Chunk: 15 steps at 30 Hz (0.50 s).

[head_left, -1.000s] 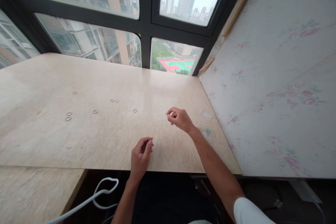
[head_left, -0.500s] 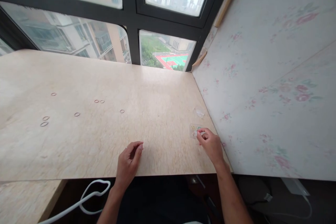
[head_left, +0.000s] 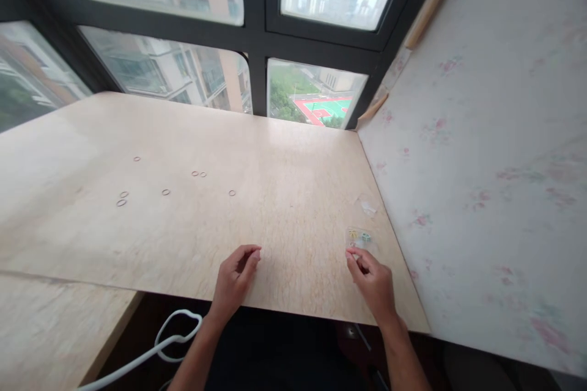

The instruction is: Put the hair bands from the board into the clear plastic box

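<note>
My left hand (head_left: pixel 238 272) is over the marble counter near its front edge, thumb and fingertips pinched together; anything between them is too small to make out. My right hand (head_left: pixel 372 275) is also pinched, just in front of a small clear plastic box (head_left: pixel 362 237) and partly covering its near side. Whether something tiny is between its fingertips I cannot tell. Small yellow and green items (head_left: pixel 365 236) show in the box. A crumpled clear wrapper (head_left: pixel 367 205) lies behind it.
Several thin rings are scattered over the counter's left half, among them a dark ring (head_left: pixel 121 203) and a ring nearer the middle (head_left: pixel 232 193). A floral wall (head_left: pixel 481 195) bounds the right side. Windows rise behind. A white hose (head_left: pixel 178 338) hangs below the front edge at left.
The view has turned left. My right hand has drawn back from over the box toward me, showing more of its contents. My left hand keeps its pinch.
</note>
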Tool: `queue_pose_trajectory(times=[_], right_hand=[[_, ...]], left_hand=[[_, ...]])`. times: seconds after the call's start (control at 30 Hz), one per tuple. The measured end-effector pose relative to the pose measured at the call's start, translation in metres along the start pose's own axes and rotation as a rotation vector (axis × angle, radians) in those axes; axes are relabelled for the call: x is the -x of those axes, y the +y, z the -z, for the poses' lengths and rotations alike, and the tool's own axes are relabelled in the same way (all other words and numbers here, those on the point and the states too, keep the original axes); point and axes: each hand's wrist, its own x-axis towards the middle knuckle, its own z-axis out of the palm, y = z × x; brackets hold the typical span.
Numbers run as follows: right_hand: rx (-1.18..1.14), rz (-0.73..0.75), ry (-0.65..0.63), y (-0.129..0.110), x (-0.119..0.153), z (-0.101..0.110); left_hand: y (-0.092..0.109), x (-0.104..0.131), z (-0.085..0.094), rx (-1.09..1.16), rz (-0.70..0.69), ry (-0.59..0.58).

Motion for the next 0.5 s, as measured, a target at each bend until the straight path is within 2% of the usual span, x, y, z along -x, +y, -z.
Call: queue_pose_trajectory(times=[0.07, 0.13, 0.37, 0.43, 0.5], right_hand=[[-0.020, 0.088, -0.073, -0.003, 0.009, -0.012], [-0.047, 0.173, -0.143, -0.004, 0.014, -0.021], [-0.106, 0.159, -0.144, 0.013, 0.008, -0.027], [-0.114, 0.165, -0.197, 0.019, 0.008, -0.028], [-0.116, 0.158, -0.220, 0.023, 0.010, -0.030]], left_hand=[[0.001, -0.006, 0.006, 0.077, 0.036, -0.011], [0.003, -0.015, 0.017, 0.136, 0.058, 0.033], [0.009, -0.071, 0.071, 0.231, 0.052, 0.517], [0.006, -0.093, 0.090, 0.190, 0.052, 0.609], [-0.001, -0.116, 0.113, 0.065, 0.056, 0.646]])
